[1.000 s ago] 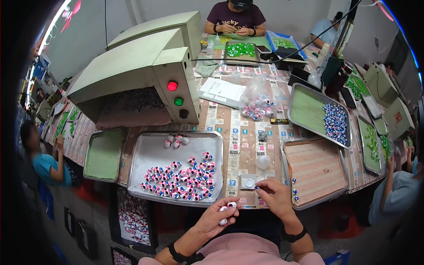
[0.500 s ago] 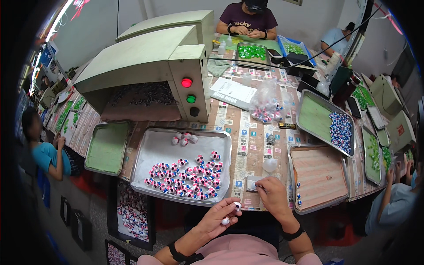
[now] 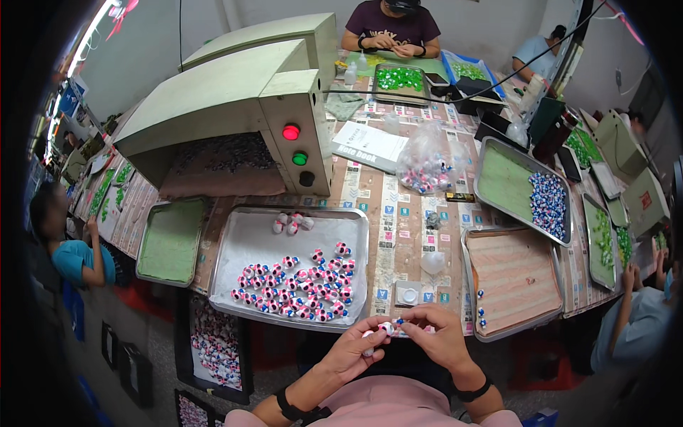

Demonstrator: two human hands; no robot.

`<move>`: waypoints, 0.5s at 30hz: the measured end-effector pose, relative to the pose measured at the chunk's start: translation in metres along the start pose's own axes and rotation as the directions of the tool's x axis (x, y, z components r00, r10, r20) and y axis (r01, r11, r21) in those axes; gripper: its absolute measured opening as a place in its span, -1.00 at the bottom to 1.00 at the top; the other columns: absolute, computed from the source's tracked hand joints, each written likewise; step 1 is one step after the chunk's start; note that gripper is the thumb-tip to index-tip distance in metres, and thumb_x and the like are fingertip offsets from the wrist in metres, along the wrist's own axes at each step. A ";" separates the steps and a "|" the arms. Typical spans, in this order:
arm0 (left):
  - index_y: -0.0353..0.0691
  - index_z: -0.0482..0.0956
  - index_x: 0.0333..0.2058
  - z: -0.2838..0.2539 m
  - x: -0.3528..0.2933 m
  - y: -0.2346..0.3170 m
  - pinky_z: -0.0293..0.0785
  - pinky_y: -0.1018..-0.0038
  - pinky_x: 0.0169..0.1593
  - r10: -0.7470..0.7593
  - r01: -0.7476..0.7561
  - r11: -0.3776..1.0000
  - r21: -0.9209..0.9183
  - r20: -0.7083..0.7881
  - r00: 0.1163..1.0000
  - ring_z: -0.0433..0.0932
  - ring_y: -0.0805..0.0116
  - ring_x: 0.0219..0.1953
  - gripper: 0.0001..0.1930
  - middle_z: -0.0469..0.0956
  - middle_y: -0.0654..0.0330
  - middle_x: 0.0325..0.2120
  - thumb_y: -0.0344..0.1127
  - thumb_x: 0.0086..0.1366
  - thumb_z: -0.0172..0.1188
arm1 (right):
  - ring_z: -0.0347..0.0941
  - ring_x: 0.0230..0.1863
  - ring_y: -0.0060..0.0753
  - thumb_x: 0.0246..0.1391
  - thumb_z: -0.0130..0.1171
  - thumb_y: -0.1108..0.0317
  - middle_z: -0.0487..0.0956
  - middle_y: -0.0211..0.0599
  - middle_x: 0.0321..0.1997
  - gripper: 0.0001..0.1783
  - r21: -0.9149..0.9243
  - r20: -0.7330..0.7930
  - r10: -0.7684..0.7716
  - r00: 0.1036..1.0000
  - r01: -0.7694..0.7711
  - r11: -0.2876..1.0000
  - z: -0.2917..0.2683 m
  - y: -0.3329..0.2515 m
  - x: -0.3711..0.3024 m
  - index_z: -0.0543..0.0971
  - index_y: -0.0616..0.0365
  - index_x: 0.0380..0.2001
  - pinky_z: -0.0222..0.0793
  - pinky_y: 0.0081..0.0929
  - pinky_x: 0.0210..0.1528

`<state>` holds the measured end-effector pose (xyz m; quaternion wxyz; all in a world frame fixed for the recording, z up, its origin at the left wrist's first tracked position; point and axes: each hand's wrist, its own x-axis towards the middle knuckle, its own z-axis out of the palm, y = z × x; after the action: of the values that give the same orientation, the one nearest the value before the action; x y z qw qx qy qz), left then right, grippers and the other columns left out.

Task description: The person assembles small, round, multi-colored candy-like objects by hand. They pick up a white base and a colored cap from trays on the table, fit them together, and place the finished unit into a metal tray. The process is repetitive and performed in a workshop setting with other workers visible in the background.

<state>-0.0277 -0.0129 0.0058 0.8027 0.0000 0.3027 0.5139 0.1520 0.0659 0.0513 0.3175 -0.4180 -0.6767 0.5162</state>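
Observation:
My left hand is closed on a small white figurine head with dark markings. A second white piece rests among its fingers. Close against it, my right hand pinches a tiny blue-and-white piece at the head. Something pinkish shows by the right fingers, too small to make out. Just beyond the hands sits a small round white dish on a grey square. The metal tray at left, lined with white, carries many pink, white and blue figurines and several paler ones at its back.
A beige machine with lit buttons stands behind the tray. At right are a paper-lined tray and a tilted tray of blue-and-white pieces. A plastic bag lies mid-table. A co-worker sits opposite; others work at the sides.
My right hand has come from the white dish to the figurine head in my left hand, bringing a small blue piece. The dish is now uncovered. The view has shifted slightly.

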 end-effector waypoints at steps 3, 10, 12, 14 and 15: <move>-0.16 0.47 -0.02 0.000 0.000 -0.001 0.37 0.64 -0.41 0.006 -0.006 1.000 0.005 0.010 1.000 0.53 0.52 -0.25 -0.71 0.54 0.25 -0.26 -0.43 0.29 0.18 | 0.48 -0.38 -0.63 -0.01 0.31 0.47 0.60 -0.28 -0.23 -0.79 0.080 0.006 0.034 0.999 -0.035 0.996 0.003 0.003 -0.008 0.65 0.24 -0.25 0.40 -0.69 -0.36; -0.16 0.48 -0.04 -0.001 0.001 -0.002 0.37 0.64 -0.43 0.002 -0.002 1.000 0.003 0.009 1.000 0.54 0.50 -0.26 -0.71 0.54 0.23 -0.27 -0.48 0.26 0.19 | 0.49 -0.37 -0.62 -0.01 0.33 0.45 0.61 -0.30 -0.25 -0.79 0.142 0.013 0.068 0.998 -0.070 0.987 0.006 0.014 -0.013 0.65 0.23 -0.25 0.41 -0.69 -0.35; -0.17 0.48 -0.05 -0.001 0.002 -0.003 0.37 0.64 -0.44 0.011 -0.011 1.000 0.012 0.005 1.000 0.55 0.49 -0.28 -0.72 0.54 0.22 -0.28 -0.49 0.26 0.19 | 0.50 -0.35 -0.61 -0.02 0.34 0.44 0.61 -0.31 -0.26 -0.78 0.150 0.031 0.084 0.996 -0.087 0.985 0.006 0.015 -0.014 0.65 0.22 -0.24 0.41 -0.68 -0.33; -0.18 0.48 -0.05 -0.003 0.002 -0.004 0.37 0.63 -0.45 0.018 -0.018 1.000 0.018 0.010 1.000 0.55 0.47 -0.29 -0.72 0.54 0.21 -0.28 -0.50 0.25 0.20 | 0.52 -0.34 -0.59 -0.02 0.35 0.43 0.62 -0.30 -0.28 -0.78 0.129 0.028 0.091 0.995 -0.094 0.987 0.005 0.010 -0.014 0.66 0.21 -0.25 0.42 -0.66 -0.31; -0.19 0.49 -0.05 -0.005 0.003 -0.005 0.37 0.63 -0.45 0.021 -0.022 1.000 0.020 0.017 1.000 0.55 0.47 -0.30 -0.72 0.54 0.20 -0.28 -0.50 0.25 0.20 | 0.52 -0.33 -0.58 -0.02 0.35 0.42 0.62 -0.30 -0.29 -0.78 0.119 0.026 0.095 0.995 -0.097 0.988 0.004 0.008 -0.014 0.67 0.21 -0.25 0.42 -0.65 -0.30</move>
<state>-0.0251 -0.0148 -0.0011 0.7996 0.0156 0.3012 0.5194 0.1566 0.0526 0.0420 0.3099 -0.4250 -0.6267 0.5750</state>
